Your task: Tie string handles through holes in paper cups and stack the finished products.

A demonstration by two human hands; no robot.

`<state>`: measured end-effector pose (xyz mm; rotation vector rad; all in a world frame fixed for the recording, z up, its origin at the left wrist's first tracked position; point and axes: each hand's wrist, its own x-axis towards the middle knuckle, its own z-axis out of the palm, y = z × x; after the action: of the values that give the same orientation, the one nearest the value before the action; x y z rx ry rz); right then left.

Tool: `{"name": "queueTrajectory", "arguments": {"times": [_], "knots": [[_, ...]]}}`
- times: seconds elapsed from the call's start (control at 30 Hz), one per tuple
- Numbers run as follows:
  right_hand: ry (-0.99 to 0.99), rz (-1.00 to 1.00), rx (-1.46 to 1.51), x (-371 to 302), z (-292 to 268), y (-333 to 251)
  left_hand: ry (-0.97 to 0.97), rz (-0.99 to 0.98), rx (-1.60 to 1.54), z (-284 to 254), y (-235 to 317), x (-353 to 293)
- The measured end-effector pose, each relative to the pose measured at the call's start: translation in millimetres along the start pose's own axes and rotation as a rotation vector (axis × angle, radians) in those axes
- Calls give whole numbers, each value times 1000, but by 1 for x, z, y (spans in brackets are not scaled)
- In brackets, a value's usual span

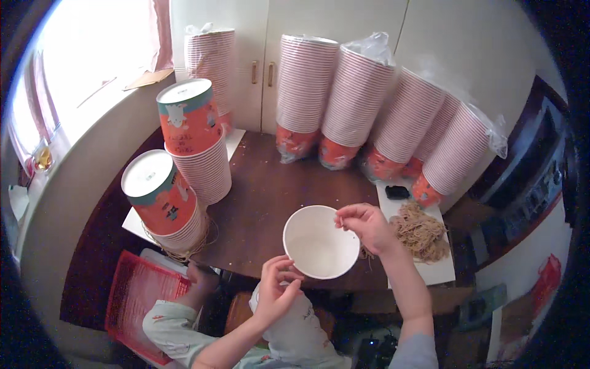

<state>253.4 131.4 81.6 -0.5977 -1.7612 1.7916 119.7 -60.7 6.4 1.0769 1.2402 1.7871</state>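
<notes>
A white paper bucket (321, 243) lies at the table's front edge, its open mouth facing me. My right hand (367, 229) is at its upper right rim, thumb and forefinger pinched together over the mouth; what they hold is too small to make out. A small dark spot shows on the rim just below those fingers. My left hand (279, 289) is by the lower left rim, fingers loosely bent and apart, with nothing visible in them. Beside my right forearm, a tangled heap of tan cords (421, 234) rests on a white board (439, 270).
Two stacks of upside-down orange paper buckets (195, 132) (161, 197) stand on the left. Tall plastic-wrapped stacks (307, 86) line the back against cabinet doors. A small black object (397, 192) lies near the cords. A red basket (144, 295) sits lower left.
</notes>
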Motion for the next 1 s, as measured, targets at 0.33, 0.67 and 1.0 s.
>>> {"name": "queueTrajectory", "arguments": {"times": [0.33,0.67,1.0], "knots": [[-17,-507,-826,-30,74,-2,-98,-389,-322,-14,35,28],[-59,-578,-886,-37,80,1,-206,-571,-552,-16,20,33],[-89,-753,-955,-27,73,6,-181,249,723,-19,44,36]]}}
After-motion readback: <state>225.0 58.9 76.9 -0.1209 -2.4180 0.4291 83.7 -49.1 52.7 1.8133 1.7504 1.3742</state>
